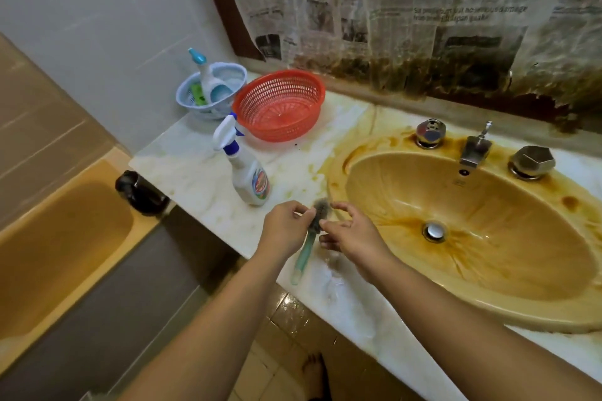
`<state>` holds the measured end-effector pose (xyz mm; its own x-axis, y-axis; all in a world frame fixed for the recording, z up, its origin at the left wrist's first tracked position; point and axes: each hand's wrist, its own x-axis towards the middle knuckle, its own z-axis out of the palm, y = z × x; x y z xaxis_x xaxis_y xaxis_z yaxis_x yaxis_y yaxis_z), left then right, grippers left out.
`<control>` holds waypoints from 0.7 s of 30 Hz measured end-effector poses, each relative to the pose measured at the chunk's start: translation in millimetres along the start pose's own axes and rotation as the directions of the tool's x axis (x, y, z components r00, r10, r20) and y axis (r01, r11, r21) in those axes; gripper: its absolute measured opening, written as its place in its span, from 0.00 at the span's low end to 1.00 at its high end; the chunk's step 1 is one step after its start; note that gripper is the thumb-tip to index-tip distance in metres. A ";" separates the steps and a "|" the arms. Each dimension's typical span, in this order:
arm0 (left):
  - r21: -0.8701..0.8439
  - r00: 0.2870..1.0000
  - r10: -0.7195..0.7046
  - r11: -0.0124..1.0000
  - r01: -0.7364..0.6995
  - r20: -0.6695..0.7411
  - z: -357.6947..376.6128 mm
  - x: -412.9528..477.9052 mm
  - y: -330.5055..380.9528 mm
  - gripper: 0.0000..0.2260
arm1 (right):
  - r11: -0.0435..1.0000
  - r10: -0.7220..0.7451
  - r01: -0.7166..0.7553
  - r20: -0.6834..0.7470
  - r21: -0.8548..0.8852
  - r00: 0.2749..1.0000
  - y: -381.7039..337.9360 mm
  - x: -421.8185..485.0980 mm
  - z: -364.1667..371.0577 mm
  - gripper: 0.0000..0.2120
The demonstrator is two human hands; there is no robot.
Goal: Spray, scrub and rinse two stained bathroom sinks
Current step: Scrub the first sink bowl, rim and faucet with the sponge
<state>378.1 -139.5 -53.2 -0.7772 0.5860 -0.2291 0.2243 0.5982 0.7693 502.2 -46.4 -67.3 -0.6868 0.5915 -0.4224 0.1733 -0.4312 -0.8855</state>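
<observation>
Two baskets, blue (195, 100) and red (280, 107), at the counter's (182, 159) back-left corner. Spray bottle (249, 174) upright nearer its front edge. Left hand (286, 228) grips brush (308, 239) above front edge; right hand (353, 236) pinches its bristles. Stained sink (488, 270) rightmost.

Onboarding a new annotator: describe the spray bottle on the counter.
Start at the stained yellow oval sink set in the pale marble counter. Left of it, in front of the red mesh basket, stands the white plastic spray bottle. Unlike the teal-capped white bottle inside the blue basket, it stands on the counter and has a blue-and-white trigger.
</observation>
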 end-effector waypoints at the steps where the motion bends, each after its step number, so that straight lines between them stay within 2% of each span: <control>1: 0.015 1.000 0.004 1.000 -0.005 0.013 -4.9 11.5 -6.2 0.10 | 1.000 0.006 -0.006 -0.015 0.002 1.000 2.5 8.4 10.0 0.18; 4: 0.048 0.997 0.025 0.998 -0.028 0.074 -20.4 47.7 -25.3 0.13 | 1.000 0.027 -0.027 -0.090 0.005 0.996 12.8 36.0 38.7 0.17; 8: 0.041 0.989 0.031 0.998 -0.037 0.143 -38.1 84.3 -44.7 0.10 | 0.999 0.040 -0.037 -0.155 0.028 0.987 23.8 66.1 71.8 0.17; 12: -0.034 0.975 0.023 0.999 -0.016 0.219 -50.8 96.2 -56.9 0.09 | 0.999 0.055 -0.054 -0.234 0.010 0.971 32.5 83.7 91.0 0.18; 15: -0.025 0.970 0.028 0.999 -0.022 0.240 -60.9 95.9 -63.7 0.10 | 0.999 0.046 -0.037 -0.281 0.037 0.959 38.5 91.6 97.1 0.19; 19: 0.188 0.988 0.058 0.978 -0.085 0.146 -80.6 84.2 -79.9 0.06 | 0.999 0.042 -0.030 -0.309 0.043 0.950 38.1 94.8 100.9 0.18; 21: 0.147 0.997 0.044 0.988 -0.054 0.066 -87.6 77.1 -90.5 0.04 | 0.999 0.038 -0.037 -0.324 0.009 0.945 36.9 95.0 101.7 0.17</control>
<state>246.4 -196.3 -88.2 -0.7260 0.6467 -0.2337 0.3495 0.6397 0.6845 371.5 -75.3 -120.4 -0.4135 0.7636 -0.4959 0.1924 -0.4591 -0.8673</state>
